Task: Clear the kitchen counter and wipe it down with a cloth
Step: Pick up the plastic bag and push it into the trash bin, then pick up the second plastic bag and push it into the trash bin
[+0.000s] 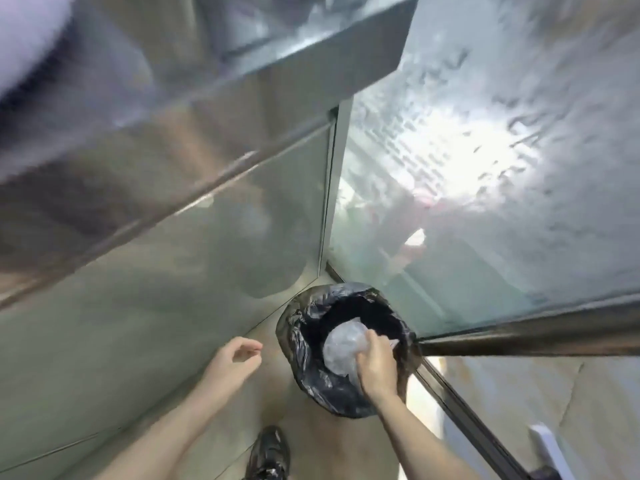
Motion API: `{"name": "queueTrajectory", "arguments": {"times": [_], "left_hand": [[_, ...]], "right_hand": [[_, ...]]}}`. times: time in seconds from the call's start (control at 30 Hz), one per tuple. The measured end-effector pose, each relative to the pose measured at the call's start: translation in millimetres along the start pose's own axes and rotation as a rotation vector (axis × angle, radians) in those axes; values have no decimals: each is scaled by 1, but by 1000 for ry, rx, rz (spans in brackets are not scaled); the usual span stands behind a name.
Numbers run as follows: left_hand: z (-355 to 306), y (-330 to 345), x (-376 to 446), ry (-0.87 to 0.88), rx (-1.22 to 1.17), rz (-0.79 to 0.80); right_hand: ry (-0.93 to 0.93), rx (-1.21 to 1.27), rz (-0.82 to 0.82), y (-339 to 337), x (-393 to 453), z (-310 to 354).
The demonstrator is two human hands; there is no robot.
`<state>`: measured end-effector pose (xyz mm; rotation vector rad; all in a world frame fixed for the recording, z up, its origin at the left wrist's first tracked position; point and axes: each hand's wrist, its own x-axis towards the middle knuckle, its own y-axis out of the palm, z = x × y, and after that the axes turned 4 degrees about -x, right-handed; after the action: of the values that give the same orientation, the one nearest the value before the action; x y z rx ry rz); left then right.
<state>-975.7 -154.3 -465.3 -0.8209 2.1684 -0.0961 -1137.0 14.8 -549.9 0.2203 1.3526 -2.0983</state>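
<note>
**One bin in the corner, two hands over it**

Head view: one trash bin (346, 351), lined with a black bag, stands wedged in the corner between two glass walls. The right hand (375, 365) grips one crumpled clear plastic wrapper (341, 346) over the bin's mouth. The left hand (230, 362) hangs beside it above bare floor, fingers loosely curled, holding nothing.

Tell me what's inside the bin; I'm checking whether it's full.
Inside the bin, the right hand holds crumpled clear plastic over the black liner. The bottom is dark and covered.
</note>
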Motion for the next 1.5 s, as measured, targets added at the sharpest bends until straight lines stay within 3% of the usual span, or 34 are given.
{"name": "queueTrajectory", "arguments": {"times": [0.1,0.23,0.3,0.47,0.6,0.77,0.97,1.1,1.3,1.5], "left_hand": [[31,7,45,17,8,1],[55,15,66,27,-22,-16],[53,15,59,16,-41,-6],[12,3,-3,1,-83,19],[-43,-20,-78,9,-147,34],[-99,-59,-177,22,-185,31],[-139,-118,-297,114,-236,-164],[-150,-155,-376,171,-311,-292],[-124,-206,-493,181,-415,-522],[-37,-249,-620,98,-535,-802]], "right_hand": [[29,-44,55,55,38,-21],[77,-40,382,95,74,-44],[81,19,434,91,77,-46],[-28,42,319,16,38,-14],[-14,144,369,-74,-18,38],[-124,170,387,-184,-102,108],[-461,49,496,-279,-196,199],[-690,-28,527,-307,-263,265],[-996,-123,612,-296,-377,351],[-1268,-234,786,-239,-515,406]]}}
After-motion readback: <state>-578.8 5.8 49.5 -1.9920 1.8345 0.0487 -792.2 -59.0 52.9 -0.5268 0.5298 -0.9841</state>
